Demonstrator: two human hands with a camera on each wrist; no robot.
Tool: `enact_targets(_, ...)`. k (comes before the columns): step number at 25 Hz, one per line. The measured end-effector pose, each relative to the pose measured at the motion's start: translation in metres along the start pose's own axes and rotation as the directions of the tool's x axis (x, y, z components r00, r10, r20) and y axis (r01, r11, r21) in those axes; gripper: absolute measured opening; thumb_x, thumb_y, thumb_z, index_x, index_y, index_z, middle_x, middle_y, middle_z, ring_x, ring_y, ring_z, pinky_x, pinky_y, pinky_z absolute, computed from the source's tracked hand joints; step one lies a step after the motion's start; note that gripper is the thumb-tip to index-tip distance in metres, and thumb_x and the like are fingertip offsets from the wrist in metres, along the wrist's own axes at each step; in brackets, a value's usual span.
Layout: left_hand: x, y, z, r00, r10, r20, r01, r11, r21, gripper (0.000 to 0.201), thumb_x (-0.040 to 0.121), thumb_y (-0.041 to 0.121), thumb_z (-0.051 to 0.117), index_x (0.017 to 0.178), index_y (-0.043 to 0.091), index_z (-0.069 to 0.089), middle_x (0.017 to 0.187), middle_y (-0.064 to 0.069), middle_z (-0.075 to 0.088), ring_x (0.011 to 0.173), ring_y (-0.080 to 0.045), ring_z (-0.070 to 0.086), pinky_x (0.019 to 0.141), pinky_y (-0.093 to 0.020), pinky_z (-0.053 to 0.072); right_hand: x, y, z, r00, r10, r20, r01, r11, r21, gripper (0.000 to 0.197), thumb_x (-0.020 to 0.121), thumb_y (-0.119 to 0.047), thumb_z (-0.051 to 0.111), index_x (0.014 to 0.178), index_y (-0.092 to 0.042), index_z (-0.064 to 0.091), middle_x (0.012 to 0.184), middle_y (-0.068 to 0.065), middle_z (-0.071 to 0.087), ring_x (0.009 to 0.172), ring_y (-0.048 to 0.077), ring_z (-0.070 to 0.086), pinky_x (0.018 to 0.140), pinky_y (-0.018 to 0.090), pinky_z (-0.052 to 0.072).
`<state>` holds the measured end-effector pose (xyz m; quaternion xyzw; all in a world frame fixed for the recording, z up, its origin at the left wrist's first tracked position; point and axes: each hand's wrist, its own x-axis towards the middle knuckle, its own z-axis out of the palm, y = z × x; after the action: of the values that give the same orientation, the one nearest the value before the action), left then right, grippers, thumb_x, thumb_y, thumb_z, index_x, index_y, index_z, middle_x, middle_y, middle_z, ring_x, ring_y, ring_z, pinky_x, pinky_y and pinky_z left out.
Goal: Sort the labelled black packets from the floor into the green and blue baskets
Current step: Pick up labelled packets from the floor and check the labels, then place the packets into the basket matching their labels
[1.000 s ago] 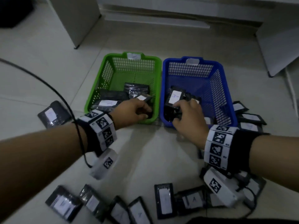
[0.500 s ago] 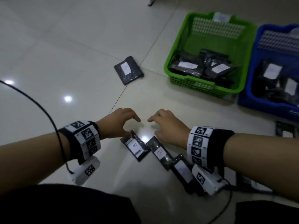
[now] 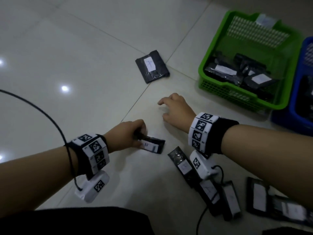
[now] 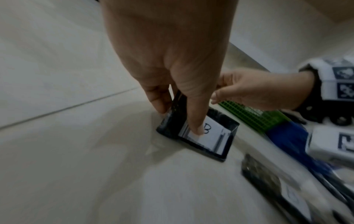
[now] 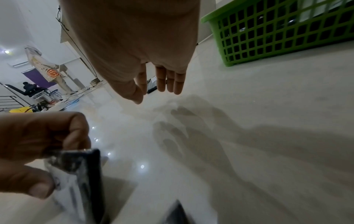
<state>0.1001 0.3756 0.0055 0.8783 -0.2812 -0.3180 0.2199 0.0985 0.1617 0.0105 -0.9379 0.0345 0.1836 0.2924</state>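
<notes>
Black plastic packet marked "B" [image 3: 151,146], pinched at its near end by the left hand [image 3: 124,136], thumb on the white label and fingers curled at the edge; the far end seems just clear of the floor [image 3: 84,56], though blur makes contact hard to judge. Right hand [image 3: 176,110]: grip released, fingers relaxed and spread above bare tile, holding nothing. Green basket [image 3: 205,56], upper right, contains several labelled packets; blue basket [image 3: 293,114] touches its right side and is cut off by the frame. Packet marked "A" [image 3: 152,66] lies flat and alone on the floor, left of the green basket. A row of further packets [image 3: 209,189] lies beneath the right forearm, partly overlapping.
</notes>
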Motion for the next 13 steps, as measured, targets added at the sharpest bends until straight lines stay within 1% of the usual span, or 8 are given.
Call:
enact_targets(2,0.004,-0.014,-0.022,0.987,-0.128,-0.095,0.116,0.986,-0.121,0.028,0.074,0.022,0.075,0.087,0.024,0.051,0.088,0.007,0.062,0.081,-0.015,0.058,0.071,-0.025,0.046,0.025,-0.009,-0.003,0.998,0.023,-0.056,-0.023,1.0,-0.007,0.045,0.085,-0.015,0.056,0.129,-0.022,0.05,0.131,0.007,0.039,0.125,0.023,0.034,0.101,0.03,0.036)
enact_targets(3,0.006,-0.021,-0.034,0.969,-0.192,-0.158,0.154,0.961,-0.228,0.025,0.076,0.02,0.075,0.088,0.023,0.053,0.09,0.005,0.063,0.08,-0.016,0.059,0.073,-0.028,0.048,0.04,-0.014,-0.005,0.995,0.04,-0.09,-0.042,0.999,-0.015,0.046,0.085,-0.016,0.056,0.13,-0.022,0.049,0.133,0.008,0.038,0.126,0.025,0.034,0.102,0.032,0.036)
enact_targets(4,0.009,-0.027,-0.045,0.942,-0.263,-0.208,0.171,0.911,-0.375,0.024,0.077,0.018,0.075,0.09,0.02,0.055,0.091,0.002,0.063,0.079,-0.016,0.06,0.073,-0.029,0.052,0.053,-0.018,-0.006,0.989,0.066,-0.129,-0.069,0.997,-0.017,0.047,0.085,-0.017,0.056,0.132,-0.021,0.047,0.134,0.01,0.036,0.127,0.027,0.034,0.102,0.033,0.036)
enact_targets(5,0.012,-0.032,-0.056,0.91,-0.337,-0.24,0.165,0.827,-0.537,0.024,0.078,0.015,0.075,0.094,0.016,0.057,0.092,-0.002,0.062,0.078,-0.017,0.062,0.072,-0.031,0.056,0.069,-0.022,-0.008,0.98,0.092,-0.173,-0.097,0.995,-0.017,0.048,0.085,-0.018,0.057,0.132,-0.02,0.046,0.135,0.012,0.036,0.127,0.029,0.034,0.101,0.034,0.036)
enact_targets(7,0.019,-0.037,-0.071,0.859,-0.457,-0.233,0.113,0.612,-0.782,0.027,0.081,0.01,0.072,0.103,0.008,0.057,0.097,-0.008,0.06,0.082,-0.02,0.064,0.073,-0.034,0.061,0.096,-0.028,-0.009,0.949,0.163,-0.269,-0.162,0.986,0.028,0.049,0.085,-0.02,0.059,0.131,-0.018,0.045,0.133,0.014,0.037,0.124,0.032,0.037,0.099,0.036,0.039)
enact_targets(9,0.025,-0.04,-0.08,0.836,-0.507,-0.209,0.056,0.458,-0.887,0.03,0.085,0.007,0.066,0.112,0.004,0.054,0.104,-0.013,0.059,0.086,-0.022,0.063,0.073,-0.036,0.061,0.12,-0.031,-0.01,0.899,0.259,-0.353,-0.235,0.966,0.109,0.052,0.083,-0.025,0.063,0.131,-0.015,0.044,0.131,0.016,0.037,0.121,0.034,0.039,0.098,0.038,0.04)
enact_targets(11,0.033,-0.043,-0.085,0.827,-0.525,-0.201,0.024,0.39,-0.921,0.029,0.088,0.004,0.061,0.116,0.002,0.052,0.111,-0.018,0.059,0.089,-0.023,0.063,0.071,-0.033,0.061,0.138,-0.029,-0.011,0.868,0.333,-0.368,-0.308,0.943,0.127,0.069,0.081,-0.034,0.066,0.139,-0.014,0.035,0.134,0.018,0.038,0.123,0.036,0.038,0.101,0.041,0.038)
enact_targets(13,0.041,-0.042,-0.09,0.827,-0.528,-0.194,0.015,0.365,-0.931,0.029,0.089,0.004,0.06,0.116,0.003,0.052,0.116,-0.02,0.06,0.094,-0.026,0.063,0.072,-0.033,0.061,0.149,-0.025,-0.015,0.867,0.365,-0.339,-0.365,0.929,0.065,0.088,0.078,-0.04,0.07,0.147,-0.014,0.022,0.137,0.019,0.038,0.126,0.037,0.035,0.104,0.042,0.036)
